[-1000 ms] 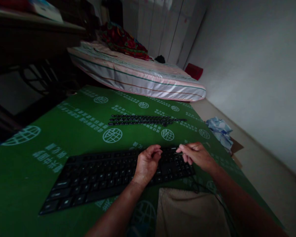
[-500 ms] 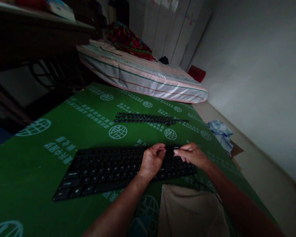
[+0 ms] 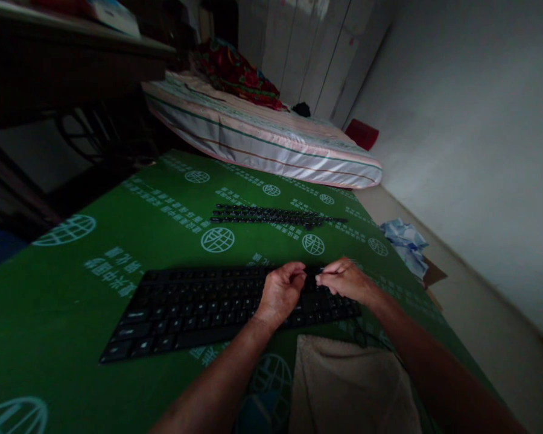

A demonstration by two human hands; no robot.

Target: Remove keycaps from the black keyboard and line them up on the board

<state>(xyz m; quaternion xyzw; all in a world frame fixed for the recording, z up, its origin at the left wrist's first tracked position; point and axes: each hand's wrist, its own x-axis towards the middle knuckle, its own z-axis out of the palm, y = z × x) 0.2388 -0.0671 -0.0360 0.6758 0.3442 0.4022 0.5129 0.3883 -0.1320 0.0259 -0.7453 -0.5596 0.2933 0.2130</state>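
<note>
A black keyboard [image 3: 194, 307] lies on a green printed sheet [image 3: 72, 283] in front of me. My left hand [image 3: 280, 292] rests curled on the keyboard's right part, fingers bent together. Just right of it, my right hand [image 3: 346, 280] hovers over the keyboard's right end with thumb and fingers pinched on something thin that I cannot make out. The fingertips of both hands almost meet. Farther away on the sheet lie rows of loose black keycaps [image 3: 271, 216].
A beige cloth [image 3: 348, 386] lies near me below the keyboard. A striped mattress [image 3: 262, 141] with red bedding lies beyond the sheet. Crumpled blue-white cloth [image 3: 405, 241] sits on the floor at right, beside a grey wall. Dark furniture stands at left.
My right hand has moved left along the keyboard, closer to my left hand. The view has shifted slightly, so the keyboard appears farther right.
</note>
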